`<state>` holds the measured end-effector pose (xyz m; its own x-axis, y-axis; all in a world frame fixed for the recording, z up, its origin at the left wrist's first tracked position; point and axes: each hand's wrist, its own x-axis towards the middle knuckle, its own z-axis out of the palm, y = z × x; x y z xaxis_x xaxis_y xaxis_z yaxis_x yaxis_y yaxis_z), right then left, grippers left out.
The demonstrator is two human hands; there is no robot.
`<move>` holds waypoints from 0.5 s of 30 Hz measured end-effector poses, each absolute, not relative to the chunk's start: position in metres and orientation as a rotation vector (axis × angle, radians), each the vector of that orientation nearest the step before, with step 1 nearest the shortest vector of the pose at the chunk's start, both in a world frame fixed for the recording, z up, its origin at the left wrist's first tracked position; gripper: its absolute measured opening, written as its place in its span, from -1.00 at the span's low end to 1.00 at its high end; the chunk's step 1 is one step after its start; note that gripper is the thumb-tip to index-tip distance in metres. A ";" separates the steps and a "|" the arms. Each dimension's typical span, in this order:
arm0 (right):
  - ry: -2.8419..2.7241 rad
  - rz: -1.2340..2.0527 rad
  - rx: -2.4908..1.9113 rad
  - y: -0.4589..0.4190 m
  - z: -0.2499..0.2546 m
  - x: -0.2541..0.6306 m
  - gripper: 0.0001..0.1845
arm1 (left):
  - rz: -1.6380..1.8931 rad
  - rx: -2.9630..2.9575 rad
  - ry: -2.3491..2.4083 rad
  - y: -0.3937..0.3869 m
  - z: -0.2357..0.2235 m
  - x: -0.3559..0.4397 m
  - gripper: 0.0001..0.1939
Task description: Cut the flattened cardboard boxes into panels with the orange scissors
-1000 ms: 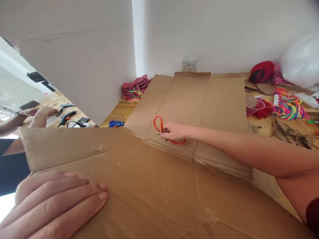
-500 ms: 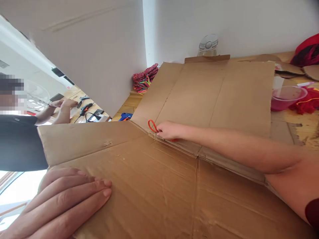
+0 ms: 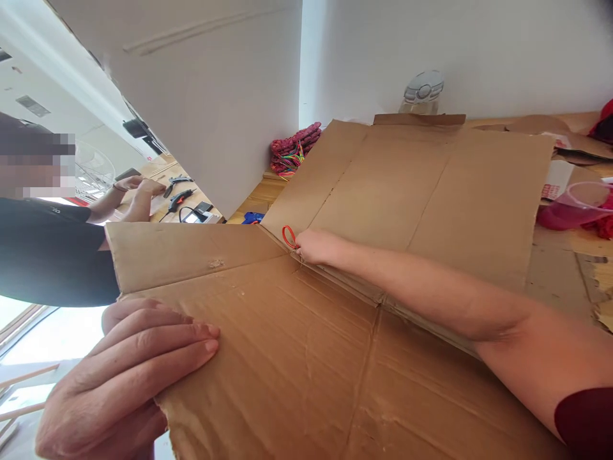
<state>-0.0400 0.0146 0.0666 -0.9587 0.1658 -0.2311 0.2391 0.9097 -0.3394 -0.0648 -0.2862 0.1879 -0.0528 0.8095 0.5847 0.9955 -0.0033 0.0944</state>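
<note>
A large creased cardboard sheet (image 3: 287, 345) fills the foreground, its panels folded at several creases. My left hand (image 3: 153, 348) grips its near left edge, fingers lying together on top and the thumb hidden beneath. My right hand (image 3: 316, 246) is closed at the crease between the near panel and the far cardboard panel (image 3: 383, 185). From its fingers sticks an orange loop, which looks like a handle of scissors (image 3: 288, 237); the blades are hidden. A short upright flap (image 3: 191, 252) stands at the left of the sheet.
Across the table at left, a co-worker (image 3: 52, 249) works beside glue guns (image 3: 179, 199). White partitions (image 3: 215, 96) rise behind. Dark red yarn (image 3: 292, 144) lies beyond the cardboard. On the right are a pink translucent tub (image 3: 575, 207) and cardboard scraps (image 3: 555, 275).
My right hand has moved slightly left along the crease with the scissors. My left hand has lifted the sheet's near left edge a little, and the view has shifted left.
</note>
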 end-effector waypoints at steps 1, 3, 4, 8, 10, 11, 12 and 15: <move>2.878 -0.548 0.311 0.015 0.065 -0.040 -0.66 | -0.713 -1.862 -1.928 -0.287 0.187 -0.065 -0.52; 2.881 -0.553 0.313 0.016 0.064 -0.039 -0.65 | -0.727 -1.856 -1.944 -0.289 0.184 -0.065 -0.53; 2.882 -0.555 0.313 0.015 0.063 -0.039 -0.65 | -0.735 -1.852 -1.950 -0.289 0.183 -0.065 -0.54; 2.883 -0.544 0.334 0.012 0.064 -0.038 -0.67 | -0.780 -1.821 -1.943 -0.290 0.179 -0.065 -0.55; 2.884 -0.536 0.350 0.008 0.065 -0.040 -0.67 | -0.785 -1.826 -1.947 -0.291 0.179 -0.065 -0.54; 2.885 -0.535 0.354 0.007 0.066 -0.040 -0.67 | -0.779 -1.832 -1.951 -0.292 0.179 -0.066 -0.54; 2.885 -0.536 0.355 0.005 0.067 -0.041 -0.67 | -0.770 -1.841 -1.962 -0.292 0.180 -0.066 -0.54; 2.857 -0.568 0.341 0.001 0.072 -0.042 -0.67 | -0.773 -1.834 -2.009 -0.293 0.183 -0.067 -0.51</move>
<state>-0.0421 0.0005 0.0725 -0.9515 0.1838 -0.2465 0.2641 0.8992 -0.3490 -0.0668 -0.2927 0.1826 -0.1305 0.8147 0.5651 0.9833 0.0335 0.1787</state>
